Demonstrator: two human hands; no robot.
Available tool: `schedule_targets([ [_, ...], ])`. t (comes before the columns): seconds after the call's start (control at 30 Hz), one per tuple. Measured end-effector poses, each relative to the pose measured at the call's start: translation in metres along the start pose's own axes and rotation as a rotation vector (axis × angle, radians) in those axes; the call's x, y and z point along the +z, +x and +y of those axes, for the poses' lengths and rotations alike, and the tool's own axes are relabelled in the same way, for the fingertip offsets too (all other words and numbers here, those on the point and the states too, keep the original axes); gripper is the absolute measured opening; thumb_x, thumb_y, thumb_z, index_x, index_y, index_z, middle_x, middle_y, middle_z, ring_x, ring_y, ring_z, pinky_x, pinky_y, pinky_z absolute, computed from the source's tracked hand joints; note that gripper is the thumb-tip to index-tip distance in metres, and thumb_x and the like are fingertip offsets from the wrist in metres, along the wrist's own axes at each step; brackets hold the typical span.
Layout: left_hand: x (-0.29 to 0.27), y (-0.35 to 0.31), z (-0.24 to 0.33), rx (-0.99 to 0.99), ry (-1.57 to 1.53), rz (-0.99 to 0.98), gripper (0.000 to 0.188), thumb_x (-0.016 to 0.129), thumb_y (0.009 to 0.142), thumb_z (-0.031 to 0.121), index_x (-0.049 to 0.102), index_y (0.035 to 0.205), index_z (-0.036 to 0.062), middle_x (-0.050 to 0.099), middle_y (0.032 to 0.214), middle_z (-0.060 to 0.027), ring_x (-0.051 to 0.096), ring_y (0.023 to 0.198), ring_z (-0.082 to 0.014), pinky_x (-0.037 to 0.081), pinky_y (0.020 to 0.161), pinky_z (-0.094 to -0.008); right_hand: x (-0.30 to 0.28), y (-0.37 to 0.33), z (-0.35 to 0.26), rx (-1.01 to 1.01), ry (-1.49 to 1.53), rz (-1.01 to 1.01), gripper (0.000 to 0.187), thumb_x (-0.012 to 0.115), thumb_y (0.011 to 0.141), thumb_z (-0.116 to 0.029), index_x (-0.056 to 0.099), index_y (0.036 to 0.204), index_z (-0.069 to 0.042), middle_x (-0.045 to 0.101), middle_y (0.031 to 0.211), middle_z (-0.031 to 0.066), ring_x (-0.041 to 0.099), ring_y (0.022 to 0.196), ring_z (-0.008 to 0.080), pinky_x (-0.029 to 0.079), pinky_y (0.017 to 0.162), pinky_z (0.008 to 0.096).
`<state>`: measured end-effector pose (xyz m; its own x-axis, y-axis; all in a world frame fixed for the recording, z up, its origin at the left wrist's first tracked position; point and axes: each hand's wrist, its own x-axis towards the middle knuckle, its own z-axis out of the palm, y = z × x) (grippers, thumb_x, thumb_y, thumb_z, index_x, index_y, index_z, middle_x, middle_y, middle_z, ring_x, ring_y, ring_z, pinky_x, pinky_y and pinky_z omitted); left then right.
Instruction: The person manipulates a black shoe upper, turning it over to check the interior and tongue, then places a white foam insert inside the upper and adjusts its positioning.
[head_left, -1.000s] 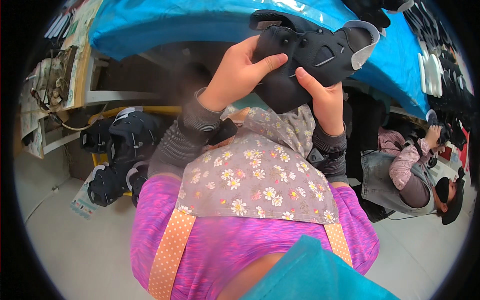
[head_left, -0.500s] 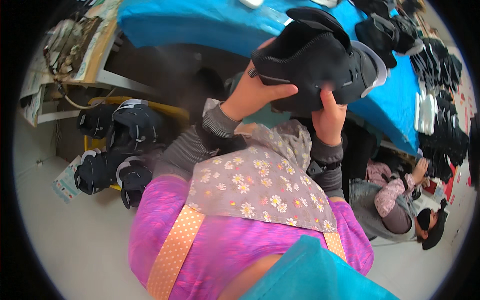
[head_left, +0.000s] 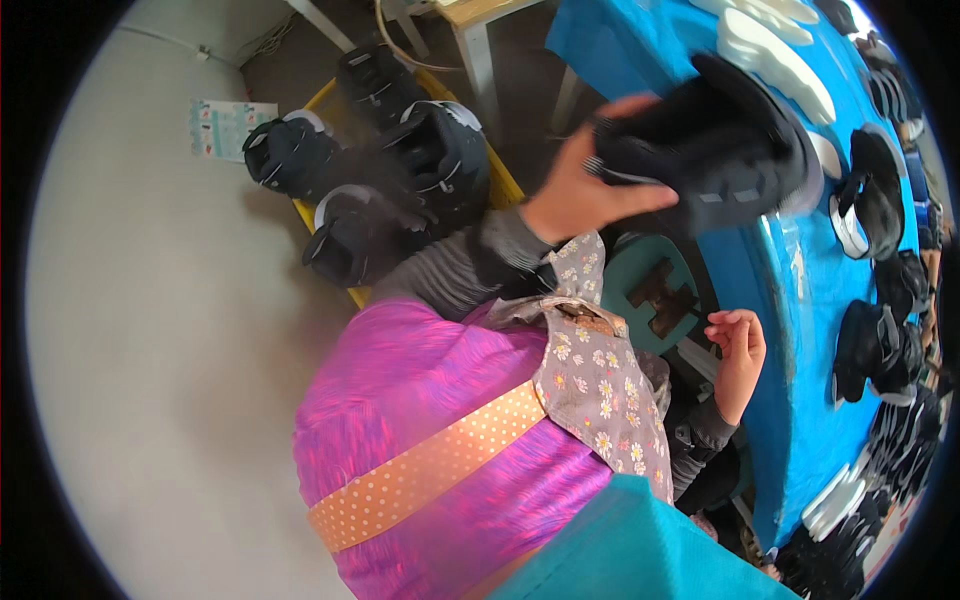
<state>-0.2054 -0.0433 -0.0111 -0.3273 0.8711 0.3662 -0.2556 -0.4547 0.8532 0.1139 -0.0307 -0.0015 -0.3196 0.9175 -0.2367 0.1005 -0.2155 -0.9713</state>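
A black shoe upper (head_left: pixel 715 160) with a pale rim at its toe end hangs in the air, blurred by motion. My left hand (head_left: pixel 590 195) grips it at the heel end, thumb along the near side and fingers behind. Lower and to the right, my right hand (head_left: pixel 738 362) has come off the upper; its fingers are loosely bent and slightly apart, holding nothing. It hovers beside the edge of the blue-covered table (head_left: pixel 775 290).
On my left, a yellow crate (head_left: pixel 503 180) holds several black shoe uppers (head_left: pixel 430 150). White soles (head_left: pixel 775 60) and more black uppers (head_left: pixel 868 345) lie on the table. A green stool (head_left: pixel 650 255) stands below my hands. A printed sheet (head_left: pixel 222 130) lies on the floor.
My right hand has let go of the shoe upper and dropped away. My left hand alone holds it now. The view has turned, bringing the crate nearer the middle.
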Motion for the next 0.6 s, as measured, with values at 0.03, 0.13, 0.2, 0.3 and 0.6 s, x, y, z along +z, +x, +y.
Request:
schedule_targets([
  [0.03,-0.022,-0.001,0.003,0.115,0.086,0.062,0.091,0.088,0.072,0.003,0.039,0.147,0.0037,0.056,0.132,-0.0076,0.057,0.118,-0.0166,0.048,0.102,-0.0328,-0.002,0.001,0.002,0.013,-0.051,0.001,0.023,0.049,0.106,-0.018,0.061,0.096,-0.002,0.069,0.097,0.0097,0.063,0.082,0.0132,0.05,0.079,0.0261],
  [0.13,-0.081,-0.011,0.024,0.333,0.247,0.322,0.099,0.09,0.068,0.004,0.033,0.148,0.0055,0.052,0.134,-0.0092,0.057,0.117,-0.0208,0.048,0.102,-0.0354,-0.01,0.007,0.007,0.036,-0.11,0.015,0.02,0.053,0.104,-0.016,0.063,0.095,-0.002,0.069,0.095,0.0078,0.063,0.082,0.0121,0.05,0.08,0.0258],
  [0.2,-0.102,-0.023,0.052,0.311,0.317,0.51,0.101,0.089,0.068,0.005,0.028,0.15,0.0059,0.049,0.135,-0.0115,0.055,0.119,-0.022,0.048,0.102,-0.036,-0.015,0.008,0.008,0.032,-0.157,0.04,0.02,0.053,0.105,-0.017,0.063,0.095,-0.002,0.07,0.095,0.0078,0.063,0.082,0.0116,0.05,0.08,0.0257],
  [0.3,-0.152,-0.042,0.073,0.354,0.888,0.696,0.089,0.087,0.076,0.011,0.031,0.146,0.0038,0.051,0.129,-0.0113,0.054,0.115,-0.0231,0.043,0.104,-0.0352,-0.017,0.013,0.009,0.021,-0.147,0.038,0.02,0.055,0.104,-0.017,0.063,0.096,-0.002,0.07,0.095,0.0076,0.063,0.083,0.0113,0.05,0.08,0.0252],
  [0.6,-0.281,-0.008,0.06,0.467,0.667,1.251,0.08,0.089,0.077,0.021,0.036,0.135,0.0076,0.048,0.128,-0.0157,0.054,0.111,-0.0277,0.05,0.093,-0.0386,-0.007,0.017,0.014,0.026,-0.198,-0.065,0.017,0.055,0.104,-0.016,0.062,0.099,-0.001,0.069,0.095,0.0059,0.064,0.087,0.0122,0.051,0.083,0.0266],
])
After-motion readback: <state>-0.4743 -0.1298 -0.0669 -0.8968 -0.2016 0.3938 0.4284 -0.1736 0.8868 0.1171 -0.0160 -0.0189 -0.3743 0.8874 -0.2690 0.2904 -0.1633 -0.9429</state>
